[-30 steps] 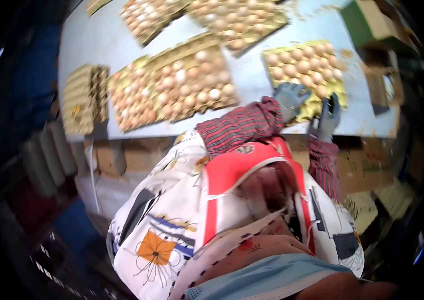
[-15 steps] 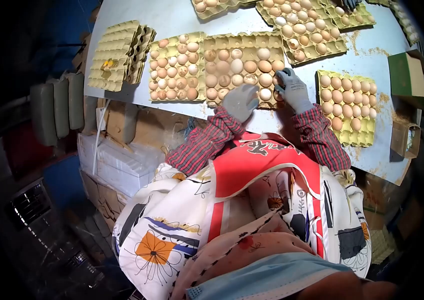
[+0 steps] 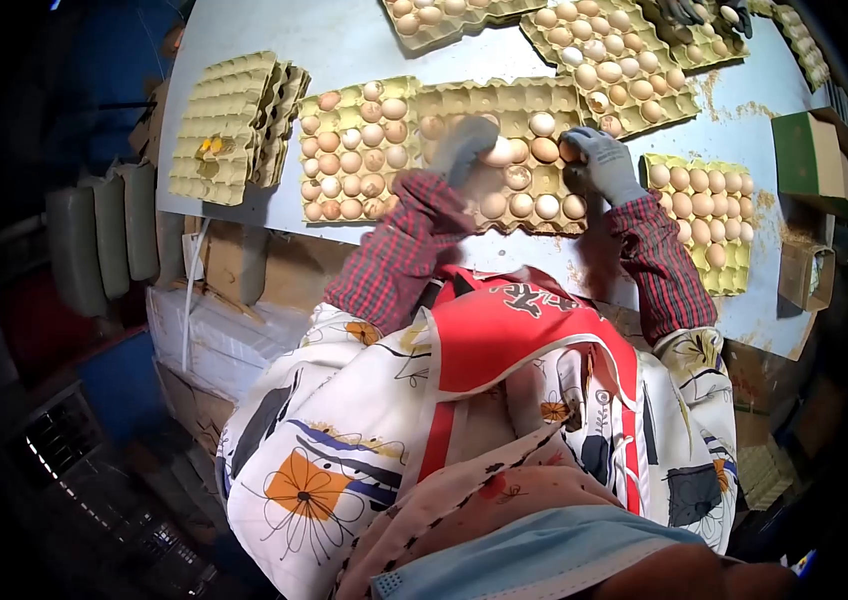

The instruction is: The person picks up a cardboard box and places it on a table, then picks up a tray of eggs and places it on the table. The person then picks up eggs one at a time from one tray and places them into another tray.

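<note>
A pulp egg tray [image 3: 500, 92] with brown and white eggs lies in front of me, some of its cups bare. My left hand [image 3: 464, 150], in a grey glove and smeared by motion, is over its middle with a pale egg [image 3: 498, 152] at the fingertips. At the tray's right edge, my right hand [image 3: 606, 166], also gloved, has its fingers curled round a brown egg [image 3: 570, 151]. A fuller egg tray [image 3: 336, 95] adjoins on the left. Apart on the right lies another egg tray [image 3: 734, 278], holding mostly brown eggs.
Stacked trays [image 3: 229, 120] with broken yolk on top stand at left. More egg trays [image 3: 634, 125] lie at the back, where another person's dark-gloved hands [image 3: 682, 12] show. An open green carton [image 3: 812, 165] stands at the table's [image 3: 764, 325] right edge.
My left hand has moved away from me and slightly left, and a pale egg now shows at its fingertips. My right hand has shifted slightly right. The view has shifted a little.
</note>
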The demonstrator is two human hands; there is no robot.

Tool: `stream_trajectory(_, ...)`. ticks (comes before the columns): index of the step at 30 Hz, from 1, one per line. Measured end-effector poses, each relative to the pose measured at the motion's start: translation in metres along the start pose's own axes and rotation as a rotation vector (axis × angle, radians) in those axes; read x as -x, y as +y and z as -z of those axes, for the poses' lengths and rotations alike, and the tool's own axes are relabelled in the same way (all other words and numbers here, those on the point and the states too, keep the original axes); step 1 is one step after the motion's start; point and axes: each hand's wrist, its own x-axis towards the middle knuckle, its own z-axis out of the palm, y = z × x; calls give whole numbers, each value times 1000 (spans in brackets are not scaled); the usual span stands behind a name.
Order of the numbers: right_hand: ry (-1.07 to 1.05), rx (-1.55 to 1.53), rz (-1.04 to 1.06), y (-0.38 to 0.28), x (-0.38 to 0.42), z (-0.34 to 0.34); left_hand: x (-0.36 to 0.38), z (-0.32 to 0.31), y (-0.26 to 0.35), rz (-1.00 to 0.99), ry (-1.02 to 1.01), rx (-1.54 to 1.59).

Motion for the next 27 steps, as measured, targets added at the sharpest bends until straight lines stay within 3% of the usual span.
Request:
stream_trajectory(1,113,-278,-114,5,7,-3,-11,10,2,68,103,16)
stream_trajectory(2,225,-557,-228,12,19,-7,-29,39,7,9,-45,-245)
stream_trajectory(3,272,-984,-330,17,30,-3,-48,53,14,-119,-27,-689)
stream_trajectory(4,246,-1218,-602,4,47,22,-57,61,18,-248,-10,-1131)
stream_trajectory(6,398,-1524,-717,-28,92,27,-51,67,18,-592,-116,-1820)
stream_trajectory(7,498,-1670,-774,-42,111,30,-50,63,11,-367,-73,-1945)
stream_trajectory(8,616,-1804,-831,-44,127,35,-37,61,10,-420,-122,-1971)
stream_trajectory(9,607,-1838,-832,-32,152,18,-51,70,-9,-623,-97,-2019)
stream_trajectory(10,597,-1872,-834,-20,176,1,-68,70,-22,-617,44,-2129)
stream_trajectory(11,587,-1906,-835,-6,200,-17,-75,69,-23,-627,-14,-2243)
stream_trajectory(12,308,-2310,-604,39,242,-52,-68,63,-17,-620,-71,-2149)
stream_trajectory(13,640,-1828,-840,8,244,-16,-59,62,-12,-706,-81,-2015)
stream_trajectory(14,607,-1848,-853,10,256,15,-52,65,-6,-599,-32,-1949)
stream_trajectory(16,791,-1514,-874,51,288,24,-42,55,13,-483,32,-1801)
stream_trajectory(18,941,-953,-1033,104,306,32,-32,19,26,-385,-126,-1495)
stream_trajectory(19,998,-792,-949,134,308,25,-40,10,6,-532,-133,-1423)
stream_trajectory(20,1048,-635,-861,159,309,22,-28,-36,5,-499,-251,-1414)
stream_trajectory(21,765,-350,-991,182,311,28,-37,-61,-23,-595,-329,-1299)
stream_trajectory(22,641,-224,-982,192,306,36,-35,-106,-38,-505,-404,-1359)
stream_trajectory(24,396,24,-947,202,290,55,-35,-180,-83,-708,-533,-1367)
stream_trajectory(25,513,-25,-956,217,288,51,-39,-210,-107,-850,-558,-1453)
stream_trajectory(26,555,-17,-984,215,281,59,-39,-248,-124,-854,-559,-1557)
stream_trajectory(27,653,28,-827,231,284,50,-49,-274,-146,-899,-570,-1566)
